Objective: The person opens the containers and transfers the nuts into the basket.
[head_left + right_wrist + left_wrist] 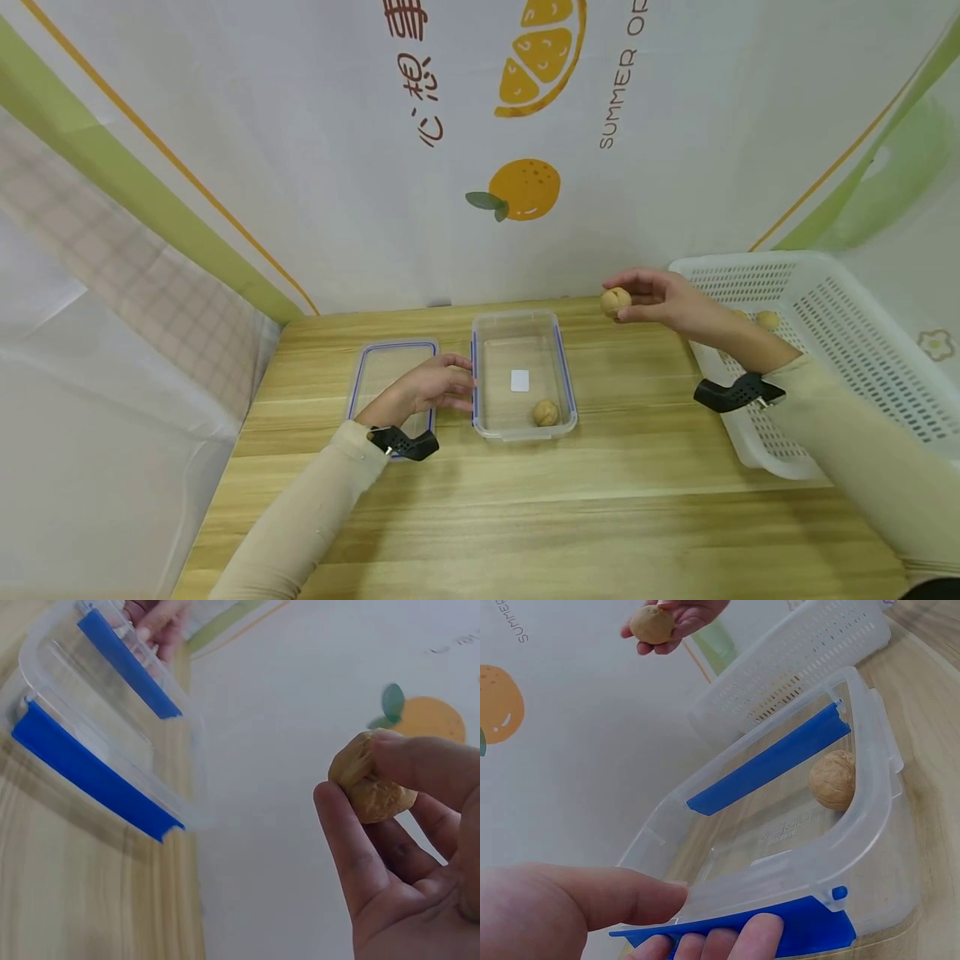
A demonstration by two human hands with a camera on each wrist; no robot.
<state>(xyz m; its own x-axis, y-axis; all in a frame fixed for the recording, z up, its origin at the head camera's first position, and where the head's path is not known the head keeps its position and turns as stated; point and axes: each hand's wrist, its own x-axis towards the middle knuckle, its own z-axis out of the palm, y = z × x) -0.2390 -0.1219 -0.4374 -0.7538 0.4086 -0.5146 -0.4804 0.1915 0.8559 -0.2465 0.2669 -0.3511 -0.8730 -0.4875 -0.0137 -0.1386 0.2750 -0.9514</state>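
A clear plastic food container (495, 421) with blue side latches stands lidless on the table. One walnut (546, 412) lies inside, in its near right corner. My left hand (438, 383) holds the container's left side, fingertips against the blue latch (810, 927) and thumb at the rim. Raised to the right of the container, my right hand (652, 298) pinches a second walnut (371, 780) between thumb and fingers. In the left wrist view this walnut (652, 625) shows high above the container.
A white perforated basket (847, 333) stands at the right, with walnuts (768, 320) in it partly behind my right forearm. The blue-edged lid (375, 367) lies left of the container, under my left wrist. A printed cloth (337, 192) hangs behind the wooden table (525, 525).
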